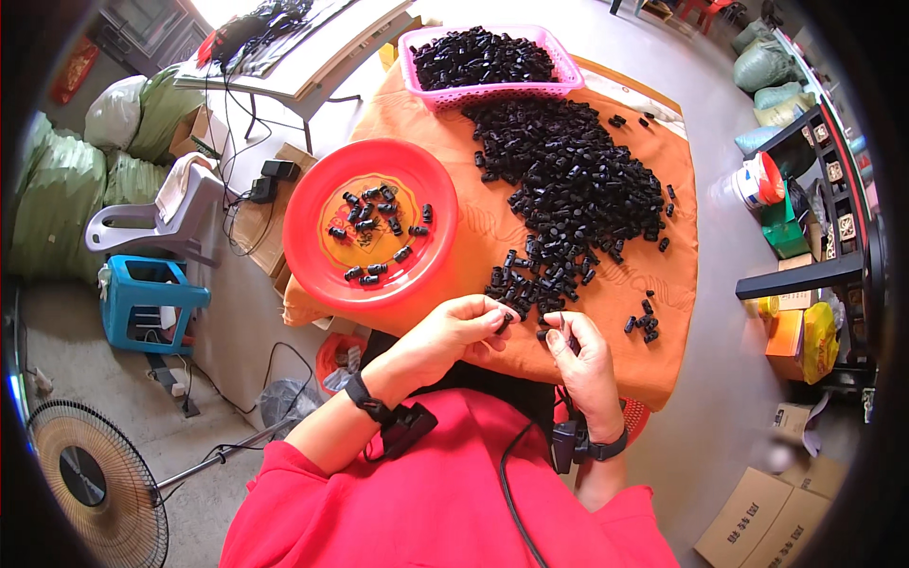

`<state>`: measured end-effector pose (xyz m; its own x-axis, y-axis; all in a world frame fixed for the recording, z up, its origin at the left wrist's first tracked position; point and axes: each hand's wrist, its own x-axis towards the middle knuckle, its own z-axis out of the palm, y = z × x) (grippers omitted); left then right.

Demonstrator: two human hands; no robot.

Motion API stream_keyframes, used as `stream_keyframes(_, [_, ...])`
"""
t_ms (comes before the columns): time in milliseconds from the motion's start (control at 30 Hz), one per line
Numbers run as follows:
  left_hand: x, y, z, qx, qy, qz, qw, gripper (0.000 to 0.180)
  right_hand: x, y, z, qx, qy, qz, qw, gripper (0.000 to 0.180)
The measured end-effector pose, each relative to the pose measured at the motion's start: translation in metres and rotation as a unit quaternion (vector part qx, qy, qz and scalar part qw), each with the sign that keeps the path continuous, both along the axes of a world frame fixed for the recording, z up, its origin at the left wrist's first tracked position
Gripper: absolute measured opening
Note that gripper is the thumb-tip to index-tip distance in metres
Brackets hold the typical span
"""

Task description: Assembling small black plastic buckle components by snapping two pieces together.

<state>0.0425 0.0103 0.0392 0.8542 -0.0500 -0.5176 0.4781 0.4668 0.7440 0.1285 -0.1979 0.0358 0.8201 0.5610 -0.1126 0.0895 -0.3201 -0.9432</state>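
Note:
Near the table's front edge, my left hand (471, 324) pinches a small black cylindrical part (505, 323) between thumb and fingers. Just to its right, my right hand (582, 358) is closed in a pinch too; a small dark piece (543, 334) shows at its fingertips, too small to make out fully. Beyond both hands spreads a large heap of black cylindrical parts (578, 189) on an orange cloth (473, 204). To the left, a round red tray (312, 218) holds several black parts (377, 210) that look longer than those in the heap.
A pink basket (577, 78) full of black parts stands at the table's far end. Several loose parts (644, 324) lie right of my right hand. A blue stool (156, 301) and a fan (90, 483) stand at the left, cardboard boxes (757, 516) at the lower right.

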Motion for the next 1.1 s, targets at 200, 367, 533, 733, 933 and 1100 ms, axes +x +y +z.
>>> stream_keyframes(200, [-0.008, 0.001, -0.006, -0.229, -0.026, 0.045, 0.972, 0.029, -0.005, 0.002, 0.016, -0.013, 0.027, 0.018, 0.999, 0.016])
stream_keyframes(367, [-0.016, -0.002, -0.013, -0.273, -0.042, 0.055, 0.96, 0.03, -0.011, 0.004, 0.02, 0.001, 0.031, 0.021, 0.999, 0.018])
stream_keyframes(533, [-0.015, -0.009, -0.005, -0.287, -0.04, 0.061, 0.955, 0.034, -0.013, 0.003, 0.027, -0.036, 0.007, 0.025, 0.999, 0.018])
stream_keyframes(733, [-0.014, -0.012, -0.009, -0.316, -0.045, 0.058, 0.946, 0.037, -0.016, 0.012, 0.041, -0.055, -0.102, 0.055, 0.992, 0.029])
stream_keyframes(933, [-0.014, -0.01, -0.008, -0.299, -0.023, 0.048, 0.953, 0.037, -0.016, 0.011, 0.044, -0.042, -0.019, 0.021, 0.999, 0.029])
stream_keyframes(1100, [-0.016, -0.009, -0.015, -0.287, -0.024, 0.049, 0.957, 0.03, -0.017, 0.021, 0.046, -0.017, -0.058, 0.059, 0.996, 0.028])
